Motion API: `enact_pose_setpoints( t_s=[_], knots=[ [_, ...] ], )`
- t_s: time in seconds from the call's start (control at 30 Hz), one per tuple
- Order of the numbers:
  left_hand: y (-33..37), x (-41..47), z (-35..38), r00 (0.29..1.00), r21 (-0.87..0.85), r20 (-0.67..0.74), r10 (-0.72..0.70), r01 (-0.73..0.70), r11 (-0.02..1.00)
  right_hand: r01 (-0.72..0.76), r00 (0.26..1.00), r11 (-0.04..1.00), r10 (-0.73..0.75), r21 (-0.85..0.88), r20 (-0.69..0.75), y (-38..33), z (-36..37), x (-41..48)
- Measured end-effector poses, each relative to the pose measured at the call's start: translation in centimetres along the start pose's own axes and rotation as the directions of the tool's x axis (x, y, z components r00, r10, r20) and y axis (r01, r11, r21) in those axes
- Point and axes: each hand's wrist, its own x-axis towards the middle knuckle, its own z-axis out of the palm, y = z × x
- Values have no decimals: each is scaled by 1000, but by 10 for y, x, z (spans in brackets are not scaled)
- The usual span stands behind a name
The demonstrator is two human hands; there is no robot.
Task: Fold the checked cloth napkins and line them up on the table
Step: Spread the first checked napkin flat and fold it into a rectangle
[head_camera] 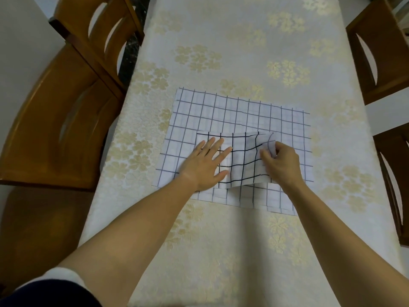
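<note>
Checked napkin (241, 160), dark grid, lies atop a larger napkin (232, 111), pale grid, spread flat on the table (221, 41). We note left hand (205, 165) flat, fingers spread, pinning the small one's left half as anchor. Right hand (281, 160) pinches its raised right corner, prob. to fold it over.

We see the small napkin (241, 161) on the large napkin (232, 111), lying on the bench (221, 41) before us. Our left hand (205, 166) lies on its left part, and our right hand (282, 163) is at its right edge. A left chair (66, 111) and a right chair (376, 63) flank the bench.
</note>
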Motion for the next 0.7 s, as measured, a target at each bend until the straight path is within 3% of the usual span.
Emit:
enact_pose_setpoints(
  t_s=[0.23,0.3,0.37,0.43,0.47,0.57,0.7],
  knots=[
    [-7,-2,-13,996,-170,-91,-12,-3,985,151,988,984,-148,-95,39,-31,7,-12],
    [-10,-4,-10,999,-167,-40,18,-25,986,78,996,997,-79,9,30,-26,8,-7],
    [-13,-5,-5,999,-145,8,51,-49,988,-142,990,974,139,176,32,-19,4,6],
    [-16,-5,-1,998,-107,13,69,-68,992,-342,939,872,306,351,156,-14,-4,20],
    [-17,-5,1,997,-80,13,75,-73,994,-384,920,841,316,381,230,-13,-9,27],
    [-17,-6,6,997,-23,-14,76,-77,997,-410,889,856,296,316,350,-16,-14,37],
    [-18,-7,7,997,-16,-32,74,-75,997,-357,893,929,309,100,327,-13,-11,35]
  ],
)
